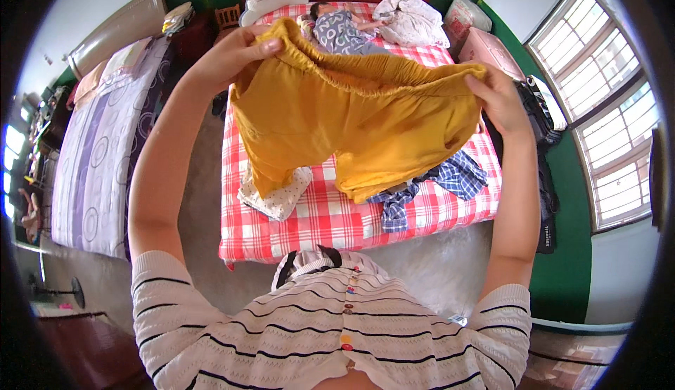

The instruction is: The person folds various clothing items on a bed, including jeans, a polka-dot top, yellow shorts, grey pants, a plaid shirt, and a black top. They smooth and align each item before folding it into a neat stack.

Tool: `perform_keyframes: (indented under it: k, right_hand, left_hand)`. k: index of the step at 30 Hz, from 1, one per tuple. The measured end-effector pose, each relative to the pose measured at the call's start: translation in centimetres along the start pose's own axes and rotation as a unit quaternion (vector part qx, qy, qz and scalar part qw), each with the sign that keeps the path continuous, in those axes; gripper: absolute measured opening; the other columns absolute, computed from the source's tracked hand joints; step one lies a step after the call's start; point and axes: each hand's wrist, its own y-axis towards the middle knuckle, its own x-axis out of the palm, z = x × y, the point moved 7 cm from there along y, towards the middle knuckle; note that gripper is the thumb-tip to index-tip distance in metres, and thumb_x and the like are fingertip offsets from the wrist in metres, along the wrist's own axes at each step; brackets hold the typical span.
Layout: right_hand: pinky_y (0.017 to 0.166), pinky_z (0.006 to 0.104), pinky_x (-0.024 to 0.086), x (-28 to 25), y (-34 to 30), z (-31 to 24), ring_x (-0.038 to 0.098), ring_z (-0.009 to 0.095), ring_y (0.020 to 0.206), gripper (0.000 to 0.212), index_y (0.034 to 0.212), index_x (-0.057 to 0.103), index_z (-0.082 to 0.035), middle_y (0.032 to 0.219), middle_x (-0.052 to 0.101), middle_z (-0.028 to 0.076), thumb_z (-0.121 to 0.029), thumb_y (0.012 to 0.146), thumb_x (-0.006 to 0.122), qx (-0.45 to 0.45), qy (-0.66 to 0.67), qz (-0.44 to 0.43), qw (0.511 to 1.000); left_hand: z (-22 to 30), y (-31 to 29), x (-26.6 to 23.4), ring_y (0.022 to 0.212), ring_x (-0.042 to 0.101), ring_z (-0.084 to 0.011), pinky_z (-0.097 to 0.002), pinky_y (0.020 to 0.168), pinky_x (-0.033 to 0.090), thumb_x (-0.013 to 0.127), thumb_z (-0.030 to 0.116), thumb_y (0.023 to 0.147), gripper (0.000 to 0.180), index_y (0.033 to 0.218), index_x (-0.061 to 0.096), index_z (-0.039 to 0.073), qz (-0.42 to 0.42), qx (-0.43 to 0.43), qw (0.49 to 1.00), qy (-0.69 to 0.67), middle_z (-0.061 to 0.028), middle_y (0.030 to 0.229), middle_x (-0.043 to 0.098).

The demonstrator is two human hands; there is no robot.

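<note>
A pair of mustard-yellow shorts (295, 109) hangs stretched out in the air between my two hands, its elastic waistband at the top. My left hand (235, 56) pinches one end of the waistband, thumb on the near side. At the other end, my right hand (500, 98) grips the waistband's corner. Below the shorts, a folded white dotted garment (278, 200) lies on the bed, and right of it a blue plaid garment (457, 177) lies loosely crumpled. The shorts hide the middle of the bed.
A bed with a red-and-white checked sheet (316, 229) stands before me. A person (341, 31) lies at its far end beside a bunched white quilt (411, 21). Another bed (98, 151) stands left, a pink box (491, 54) far right, near barred windows (612, 179).
</note>
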Motion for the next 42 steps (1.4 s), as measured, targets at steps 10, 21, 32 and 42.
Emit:
perform_keyframes:
  k: [10, 21, 32, 42]
  right_hand:
    - [0.086, 0.0284, 0.046, -1.2, -1.4, 9.8, 0.059, 0.014, 0.096, 0.020, 0.104, 0.063, -0.004, 0.104, 0.063, 0.003, -0.007, 0.085, 0.065, -0.028, -0.216, -0.055, 0.975]
    - [0.078, 0.0286, 0.046, 2.3, -4.2, 15.4, 0.059, 0.015, 0.084, 0.011, 0.090, 0.054, 0.000, 0.086, 0.057, 0.006, 0.002, 0.081, 0.059, 0.093, -0.211, -0.182, 0.956]
    - [0.069, 0.0275, 0.044, 6.0, -3.5, 20.5, 0.054, 0.012, 0.074, 0.017, 0.093, 0.053, -0.003, 0.076, 0.055, 0.004, -0.013, 0.086, 0.065, 0.062, -0.234, -0.080, 0.967]
    - [0.065, 0.0271, 0.049, 10.5, 4.4, -1.3, 0.063, 0.016, 0.076, 0.027, 0.101, 0.057, 0.002, 0.089, 0.065, 0.013, -0.016, 0.083, 0.067, -0.174, -0.186, 0.181, 0.950]
  left_hand:
    - [-8.3, -0.5, 8.3, 0.107, 0.054, -0.0178, -0.0358, 0.094, 0.045, 0.061, 0.023, 0.088, 0.037, 0.121, 0.045, 0.015, -0.054, -0.187, 0.944, 0.265, -0.0096, 0.112, 0.057]
    - [-10.6, -6.0, 8.8, 0.097, 0.058, -0.0185, -0.0369, 0.086, 0.049, 0.072, 0.026, 0.078, 0.030, 0.099, 0.062, 0.007, -0.143, -0.240, 0.856, 0.434, -0.0071, 0.100, 0.064]
    - [-15.2, -6.4, 3.0, 0.087, 0.062, -0.0177, -0.0324, 0.081, 0.051, 0.068, 0.026, 0.084, 0.028, 0.101, 0.062, 0.005, 0.113, -0.269, 0.881, 0.371, -0.0076, 0.093, 0.063]
    - [2.5, 2.8, 7.6, 0.066, 0.057, -0.0133, -0.0281, 0.057, 0.047, 0.064, 0.029, 0.085, 0.033, 0.100, 0.057, 0.000, 0.267, 0.078, 0.931, 0.238, -0.0075, 0.078, 0.061]
